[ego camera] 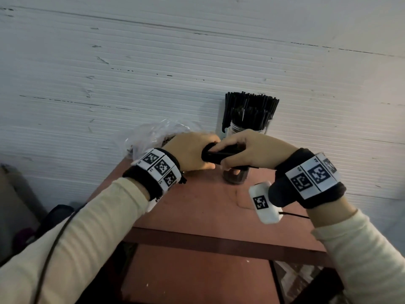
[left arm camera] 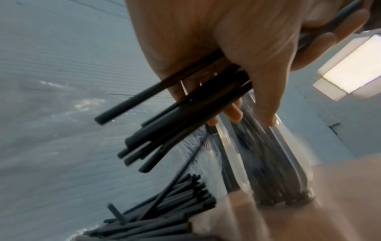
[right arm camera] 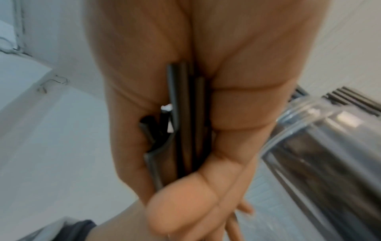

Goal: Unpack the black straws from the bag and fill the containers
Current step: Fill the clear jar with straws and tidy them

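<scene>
Both hands [ego camera: 215, 153] grip black straws [ego camera: 219, 155]

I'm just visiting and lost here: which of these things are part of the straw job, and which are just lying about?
Job: bundle of black plastic straws in left hand and right hand; clear plastic bag; clear straw-filled jar; clear jar under hands.
Lying about: reddish wooden table; white wall.

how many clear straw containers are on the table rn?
2. The full container stands at the table's back edge by the wall. The nearer container sits directly below both hands, partly hidden, straws already inside. Others may be hidden.
</scene>
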Motion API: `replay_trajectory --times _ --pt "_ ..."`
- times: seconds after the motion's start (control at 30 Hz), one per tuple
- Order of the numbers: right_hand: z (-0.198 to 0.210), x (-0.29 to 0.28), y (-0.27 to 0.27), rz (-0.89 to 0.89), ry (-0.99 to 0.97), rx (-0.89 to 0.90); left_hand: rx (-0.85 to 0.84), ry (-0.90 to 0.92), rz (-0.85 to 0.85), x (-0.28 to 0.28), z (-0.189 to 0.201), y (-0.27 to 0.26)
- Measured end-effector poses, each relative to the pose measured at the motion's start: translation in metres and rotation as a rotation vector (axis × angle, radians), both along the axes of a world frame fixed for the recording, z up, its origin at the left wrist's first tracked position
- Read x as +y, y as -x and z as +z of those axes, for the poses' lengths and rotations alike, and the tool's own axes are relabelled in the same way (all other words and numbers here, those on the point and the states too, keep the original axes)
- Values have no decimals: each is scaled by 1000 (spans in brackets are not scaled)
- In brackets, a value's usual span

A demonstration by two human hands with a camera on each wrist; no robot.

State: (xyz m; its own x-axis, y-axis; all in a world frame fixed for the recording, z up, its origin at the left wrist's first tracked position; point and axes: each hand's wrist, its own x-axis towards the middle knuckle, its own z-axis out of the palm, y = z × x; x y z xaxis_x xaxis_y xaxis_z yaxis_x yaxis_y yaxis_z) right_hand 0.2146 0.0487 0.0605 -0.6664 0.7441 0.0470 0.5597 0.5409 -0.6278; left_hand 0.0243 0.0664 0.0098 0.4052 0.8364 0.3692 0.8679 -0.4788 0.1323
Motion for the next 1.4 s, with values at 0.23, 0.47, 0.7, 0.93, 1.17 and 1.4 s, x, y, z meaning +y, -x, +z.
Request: replay_trajectory --times 0.23,0.47,0.7,0.93,1.17,1.4 --pt "25 -13 -26 -45 -157 170 -436 106 -23 -1 0 -20" --pt "31 -10 -4 -128 -579 418 -870 328 -145 -3 -2 -48" --pt "-3 8 12 -105 -543 68 -1179 560 -216 0 -23 -52" --pt "-12 10 18 -105 -564 167 -1043 588 -109 3 -31 -52" --pt "-8 16 16 -194 -594 270 -967 630 -211 4 -25 -50" --pt "-14 18 12 -192 -622 308 -909 746 -188 6 -31 -47"
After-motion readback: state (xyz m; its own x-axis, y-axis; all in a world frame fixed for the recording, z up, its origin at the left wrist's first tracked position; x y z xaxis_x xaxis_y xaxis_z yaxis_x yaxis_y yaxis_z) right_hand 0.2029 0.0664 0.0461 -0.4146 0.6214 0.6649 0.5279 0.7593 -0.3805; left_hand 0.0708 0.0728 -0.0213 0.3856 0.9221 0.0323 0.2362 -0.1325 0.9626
